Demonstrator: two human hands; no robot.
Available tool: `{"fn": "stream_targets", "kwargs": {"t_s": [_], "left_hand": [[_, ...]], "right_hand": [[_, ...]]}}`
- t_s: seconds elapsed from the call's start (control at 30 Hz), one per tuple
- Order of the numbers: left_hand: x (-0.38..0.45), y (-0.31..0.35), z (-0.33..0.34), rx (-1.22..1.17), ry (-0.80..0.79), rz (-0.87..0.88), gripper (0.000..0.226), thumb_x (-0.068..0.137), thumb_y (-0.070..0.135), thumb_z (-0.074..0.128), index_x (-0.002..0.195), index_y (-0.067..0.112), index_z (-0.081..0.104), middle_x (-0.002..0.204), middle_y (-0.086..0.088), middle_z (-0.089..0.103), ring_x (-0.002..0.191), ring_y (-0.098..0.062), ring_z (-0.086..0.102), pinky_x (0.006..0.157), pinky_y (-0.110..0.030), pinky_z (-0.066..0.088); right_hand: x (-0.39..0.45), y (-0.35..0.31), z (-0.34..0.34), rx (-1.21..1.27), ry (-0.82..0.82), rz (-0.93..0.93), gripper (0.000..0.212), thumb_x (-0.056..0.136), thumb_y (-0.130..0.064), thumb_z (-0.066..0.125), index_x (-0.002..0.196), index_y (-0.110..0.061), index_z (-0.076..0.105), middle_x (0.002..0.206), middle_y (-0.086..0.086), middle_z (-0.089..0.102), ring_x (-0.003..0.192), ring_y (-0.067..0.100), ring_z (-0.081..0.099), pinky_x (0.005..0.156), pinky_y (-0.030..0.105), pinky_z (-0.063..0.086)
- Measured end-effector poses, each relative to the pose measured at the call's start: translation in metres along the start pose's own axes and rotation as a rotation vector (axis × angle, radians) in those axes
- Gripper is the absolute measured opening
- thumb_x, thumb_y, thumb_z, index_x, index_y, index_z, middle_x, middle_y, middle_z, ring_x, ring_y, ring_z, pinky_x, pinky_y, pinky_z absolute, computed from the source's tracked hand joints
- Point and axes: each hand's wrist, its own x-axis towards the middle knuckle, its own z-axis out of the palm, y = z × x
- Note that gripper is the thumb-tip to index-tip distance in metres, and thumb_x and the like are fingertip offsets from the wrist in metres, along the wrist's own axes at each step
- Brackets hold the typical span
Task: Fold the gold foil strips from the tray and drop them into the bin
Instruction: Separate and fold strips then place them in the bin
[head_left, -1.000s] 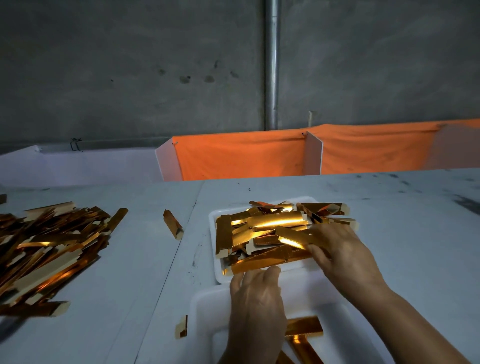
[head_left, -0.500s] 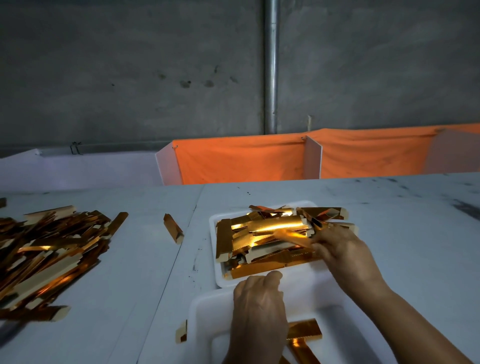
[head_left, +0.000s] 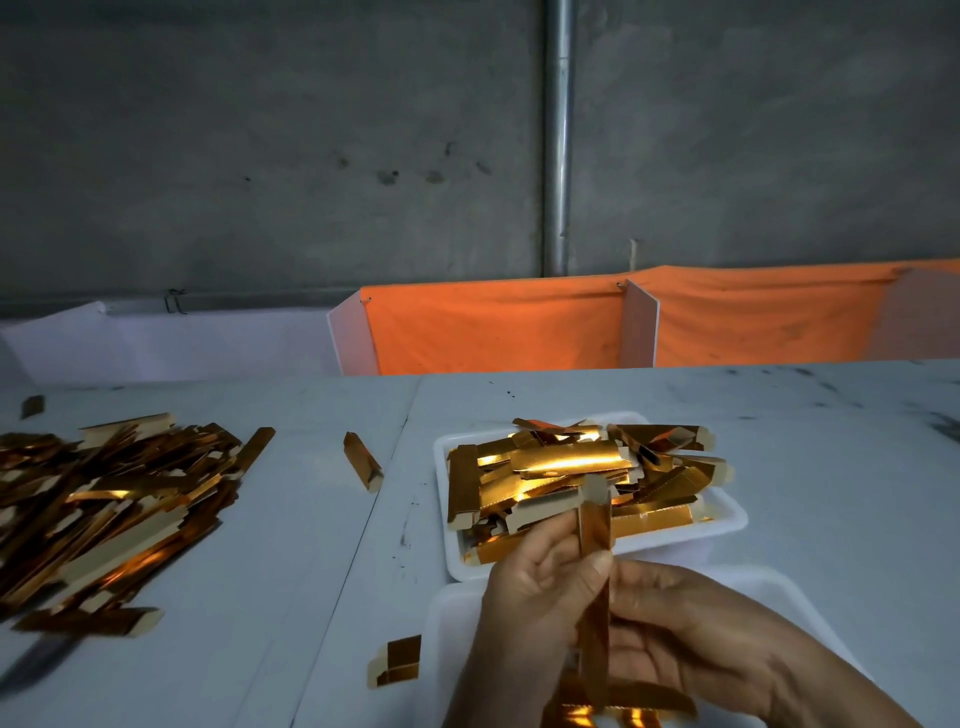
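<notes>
Both hands meet at the near edge, over a white bin (head_left: 769, 587). Left hand (head_left: 535, 587): fingers and thumb curled round a gold foil strip (head_left: 596, 525), thumb tip pressed on its face. Right hand (head_left: 691, 618): palm turned up, fingers curled in against the lower part of the same strip. The strip stands roughly upright between them, its pale top end rising in front of the tray. Whether it is already creased cannot be told.

Below the hands, inside the bin, a few gold pieces (head_left: 623, 712) lie at the bottom edge of view, partly hidden by the wrists.

Just left of the left hand, a short folded piece (head_left: 397, 662) lies on the table (head_left: 831, 467), near the bin's corner.

Directly beyond the hands, touching the bin's far rim, a white tray (head_left: 727, 525) holds a heap of strips (head_left: 566, 467) stacked crosswise, some overhanging its right edge.

Farther left, one single strip (head_left: 362, 461) lies alone; well beyond it, a large loose pile (head_left: 114, 509) spreads to the frame edge.

Beyond the table: orange cloth (head_left: 493, 327) stretched behind white dividers, then a grey wall with a vertical metal pipe (head_left: 558, 135).
</notes>
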Motion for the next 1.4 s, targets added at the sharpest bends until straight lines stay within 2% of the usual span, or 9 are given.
{"fn": "stream_targets", "kwargs": {"t_s": [0.2, 0.3, 0.37, 0.43, 0.67, 0.87, 1.0, 1.2, 1.4], "left_hand": [[0.000, -0.001, 0.006, 0.176, 0.149, -0.057, 0.025, 0.092, 0.019, 0.058, 0.104, 0.041, 0.060, 0.103, 0.017, 0.068, 0.103, -0.002, 0.061, 0.092, -0.026, 0.051], [-0.001, -0.001, 0.005, 0.243, 0.150, -0.041, 0.026, 0.094, 0.022, 0.056, 0.105, 0.045, 0.059, 0.104, 0.020, 0.067, 0.101, 0.005, 0.059, 0.082, -0.014, 0.050], [-0.002, 0.000, 0.007, 0.323, 0.134, -0.026, 0.029, 0.095, 0.023, 0.054, 0.119, 0.038, 0.058, 0.110, 0.017, 0.064, 0.105, 0.004, 0.058, 0.082, -0.011, 0.049], [-0.002, -0.002, 0.009, 0.416, 0.131, -0.012, 0.036, 0.096, 0.025, 0.052, 0.130, 0.032, 0.052, 0.118, 0.017, 0.059, 0.108, 0.000, 0.056, 0.086, -0.013, 0.048], [-0.001, -0.001, 0.017, 0.793, 0.139, -0.022, 0.054, 0.095, 0.043, 0.048, 0.145, 0.035, 0.029, 0.140, 0.019, 0.039, 0.127, 0.000, 0.036, 0.096, -0.011, 0.027], [-0.001, -0.003, 0.024, 0.778, 0.009, -0.091, 0.061, 0.097, 0.047, 0.042, 0.149, 0.036, 0.012, 0.151, 0.016, 0.027, 0.137, -0.007, 0.026, 0.109, -0.024, 0.027], [0.000, -0.006, 0.028, 0.774, -0.032, -0.094, 0.070, 0.095, 0.049, 0.044, 0.149, 0.038, 0.001, 0.155, 0.017, 0.018, 0.141, -0.010, 0.022, 0.111, -0.029, 0.026], [-0.003, -0.013, 0.028, 0.920, 0.081, 0.071, 0.081, 0.095, 0.045, 0.046, 0.143, 0.038, -0.019, 0.152, 0.019, 0.024, 0.134, -0.001, 0.034, 0.103, -0.013, 0.029], [-0.002, -0.014, 0.031, 0.941, 0.153, 0.080, 0.071, 0.097, 0.037, 0.046, 0.149, 0.036, -0.001, 0.151, 0.015, 0.022, 0.135, -0.003, 0.030, 0.106, -0.016, 0.032]], "right_hand": [[-0.010, 0.000, 0.003, 0.019, 0.169, -0.085, 0.029, 0.092, -0.021, 0.058, 0.113, -0.002, 0.066, 0.108, 0.025, 0.069, 0.102, 0.038, 0.068, 0.092, 0.054, 0.052], [-0.011, 0.005, -0.002, -0.173, 0.180, -0.160, 0.036, 0.082, -0.040, 0.065, 0.109, -0.018, 0.072, 0.107, 0.008, 0.073, 0.103, 0.020, 0.069, 0.088, 0.039, 0.055], [-0.009, 0.008, -0.004, -0.310, 0.263, -0.185, 0.029, 0.077, -0.035, 0.069, 0.102, -0.021, 0.072, 0.096, 0.002, 0.075, 0.092, 0.012, 0.071, 0.074, 0.026, 0.056], [-0.005, 0.009, -0.005, -0.352, 0.308, -0.216, 0.011, 0.083, -0.019, 0.067, 0.093, -0.022, 0.073, 0.087, 0.004, 0.074, 0.085, 0.014, 0.071, 0.072, 0.027, 0.056], [-0.004, 0.007, -0.010, -0.183, 0.436, -0.282, 0.014, 0.085, -0.006, 0.064, 0.098, -0.006, 0.069, 0.089, 0.015, 0.074, 0.081, 0.021, 0.073, 0.058, 0.022, 0.057], [-0.011, 0.003, 0.003, -0.244, 0.548, -0.402, 0.020, 0.086, -0.005, 0.064, 0.096, -0.022, 0.064, 0.071, 0.005, 0.072, 0.067, 0.015, 0.071, 0.048, 0.018, 0.053], [-0.013, 0.004, 0.007, -0.510, 0.659, -0.525, 0.040, 0.085, -0.010, 0.067, 0.108, -0.041, 0.056, 0.086, 0.003, 0.061, 0.070, 0.019, 0.068, 0.060, 0.024, 0.053], [-0.012, 0.009, 0.010, -0.760, 0.674, -0.566, 0.038, 0.089, -0.014, 0.064, 0.102, -0.049, 0.053, 0.087, -0.006, 0.061, 0.079, 0.012, 0.067, 0.061, 0.015, 0.049], [-0.008, 0.010, 0.010, -0.774, 0.659, -0.517, 0.031, 0.088, -0.016, 0.065, 0.100, -0.042, 0.055, 0.075, -0.005, 0.064, 0.074, 0.007, 0.068, 0.069, 0.018, 0.054]]}}
